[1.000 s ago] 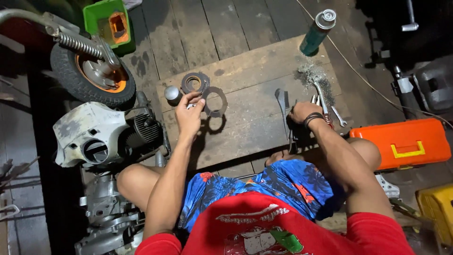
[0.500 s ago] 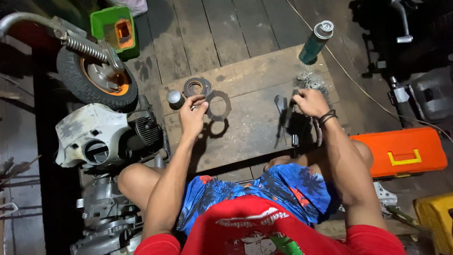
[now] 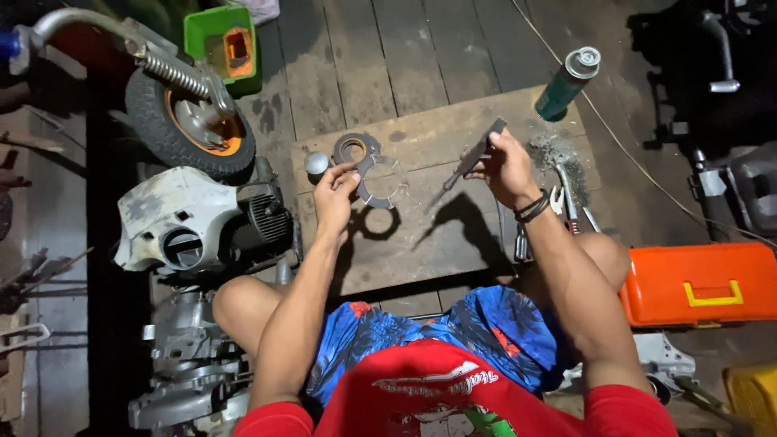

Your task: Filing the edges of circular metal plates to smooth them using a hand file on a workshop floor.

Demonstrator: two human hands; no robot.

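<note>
1. Wooden board (image 3: pixel 453 243) on the plank floor, right in front of the seated person's knees — it is the work surface.
2. White engine cover (image 3: pixel 174 218) sits left of the board, with a small wheel (image 3: pixel 190 121) just behind it.
3. Orange toolbox (image 3: pixel 700 283) rests shut by the person's right leg, well apart from the hands.
4. Green spray can (image 3: pixel 566 81) lies tilted at the board's far right corner.
5. Left hand (image 3: pixel 336 194) is raised over the board, fingers pinched on a flat grey gasket (image 3: pixel 376 186) with a ring-shaped end — held up, its shadow falling below.
6. Right hand (image 3: pixel 506 166) is closed around a slim dark tool (image 3: pixel 477 154), lifted clear of the board and angled towards the gasket.
7. Small silver knob (image 3: pixel 316 163) sits on the board just beside the left hand.
</note>
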